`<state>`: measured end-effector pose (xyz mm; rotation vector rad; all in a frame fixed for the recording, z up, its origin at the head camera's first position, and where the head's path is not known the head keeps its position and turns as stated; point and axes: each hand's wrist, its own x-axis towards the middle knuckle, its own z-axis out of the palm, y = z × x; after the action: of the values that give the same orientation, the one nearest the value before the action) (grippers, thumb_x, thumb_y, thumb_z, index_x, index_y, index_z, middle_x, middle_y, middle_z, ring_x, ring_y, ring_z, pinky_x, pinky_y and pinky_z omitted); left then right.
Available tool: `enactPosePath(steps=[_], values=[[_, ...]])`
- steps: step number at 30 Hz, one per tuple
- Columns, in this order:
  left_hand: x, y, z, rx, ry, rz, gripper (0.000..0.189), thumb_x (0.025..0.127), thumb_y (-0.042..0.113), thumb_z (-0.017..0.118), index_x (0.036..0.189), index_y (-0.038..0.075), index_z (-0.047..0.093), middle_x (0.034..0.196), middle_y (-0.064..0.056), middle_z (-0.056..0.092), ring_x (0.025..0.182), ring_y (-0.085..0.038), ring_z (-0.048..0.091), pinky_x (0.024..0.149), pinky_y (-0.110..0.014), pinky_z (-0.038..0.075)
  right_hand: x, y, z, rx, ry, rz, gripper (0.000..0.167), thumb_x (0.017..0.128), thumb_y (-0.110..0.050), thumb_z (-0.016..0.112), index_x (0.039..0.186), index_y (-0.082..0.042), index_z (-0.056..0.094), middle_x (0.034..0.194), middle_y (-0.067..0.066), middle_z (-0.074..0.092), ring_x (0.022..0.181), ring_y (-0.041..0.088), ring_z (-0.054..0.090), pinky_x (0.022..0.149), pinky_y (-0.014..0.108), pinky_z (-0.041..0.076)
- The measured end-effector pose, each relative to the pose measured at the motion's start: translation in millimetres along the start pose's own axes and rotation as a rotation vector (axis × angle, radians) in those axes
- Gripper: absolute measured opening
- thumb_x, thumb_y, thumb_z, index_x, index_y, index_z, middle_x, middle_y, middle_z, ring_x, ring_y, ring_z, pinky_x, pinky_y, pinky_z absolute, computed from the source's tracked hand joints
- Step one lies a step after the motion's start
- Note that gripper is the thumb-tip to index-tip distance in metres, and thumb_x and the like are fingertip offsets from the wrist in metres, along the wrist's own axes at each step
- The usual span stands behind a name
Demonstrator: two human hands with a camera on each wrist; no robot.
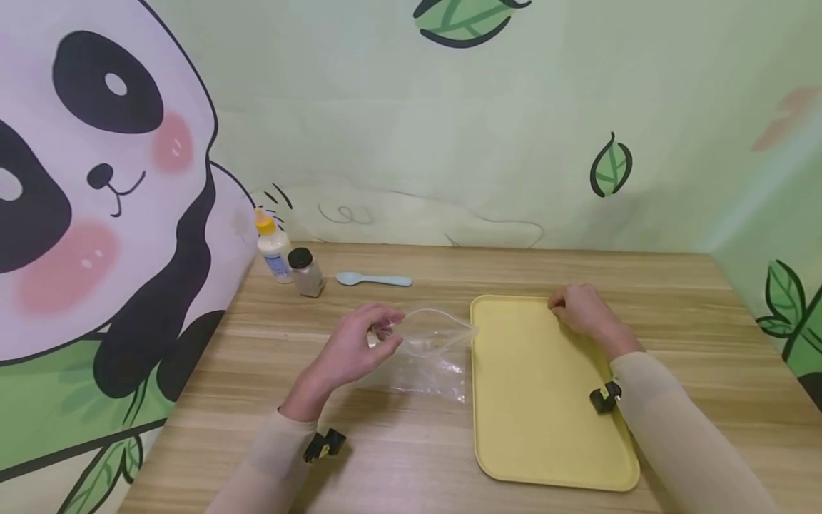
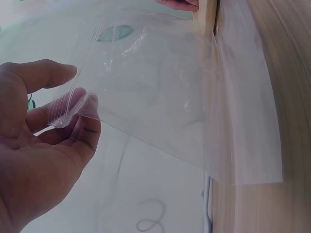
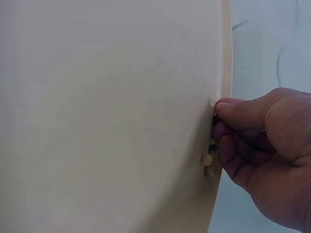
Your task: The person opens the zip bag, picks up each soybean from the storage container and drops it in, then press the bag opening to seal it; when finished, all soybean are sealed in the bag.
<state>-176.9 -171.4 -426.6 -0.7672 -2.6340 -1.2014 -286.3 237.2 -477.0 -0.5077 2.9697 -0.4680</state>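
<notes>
My left hand (image 1: 359,343) holds a clear zip bag (image 1: 437,375) by one side of its mouth. In the left wrist view, curled fingers (image 2: 87,131) support the bag's ridged zip edge, the thumb standing apart above. The mouth gapes and the bag's body hangs over the table beside a yellow tray (image 1: 533,407). At the tray's far right corner, my right hand (image 1: 581,310) has thumb and fingertips pinched together at the inner rim. Small bead-like pieces (image 3: 207,160) lie along that rim, right at the fingertips; one dark bit shows between them, partly hidden.
On the wooden table (image 1: 398,471), a white bottle with an orange cap (image 1: 275,250), a small black-lidded jar (image 1: 306,273) and a light blue spoon (image 1: 374,279) stand or lie at the back left. A panda-patterned wall (image 1: 359,107) rises behind.
</notes>
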Motion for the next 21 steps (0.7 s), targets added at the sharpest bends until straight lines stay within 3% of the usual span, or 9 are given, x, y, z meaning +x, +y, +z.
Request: enactPosePath(steps=[12,21], values=[[-0.5,0.8,1.1,-0.019,-0.011,-0.013,0.031,0.084,0.006,0.072,0.114,0.0,0.066,0.106,-0.013,0.068,0.086,-0.017,0.065,0.078,-0.029,0.057,-2.9,2.6,3.2,0.021,0.034,-0.017,0.013,0.09,-0.004,0.062,0.097,0.0,0.073,0.098,0.018,0.072,0.09,0.031,0.065,0.081,0.047,0.054],[0.2,0.2,1.5,-0.023,-0.014,-0.009,0.032,0.084,0.006,0.072,0.115,-0.002,0.066,0.106,-0.015,0.067,0.085,-0.018,0.065,0.078,-0.03,0.057,-1.8,-1.9,-0.9,0.037,0.064,-0.016,0.016,0.091,-0.006,0.063,0.101,0.002,0.072,0.098,0.019,0.072,0.087,0.028,0.065,0.079,0.046,0.055]])
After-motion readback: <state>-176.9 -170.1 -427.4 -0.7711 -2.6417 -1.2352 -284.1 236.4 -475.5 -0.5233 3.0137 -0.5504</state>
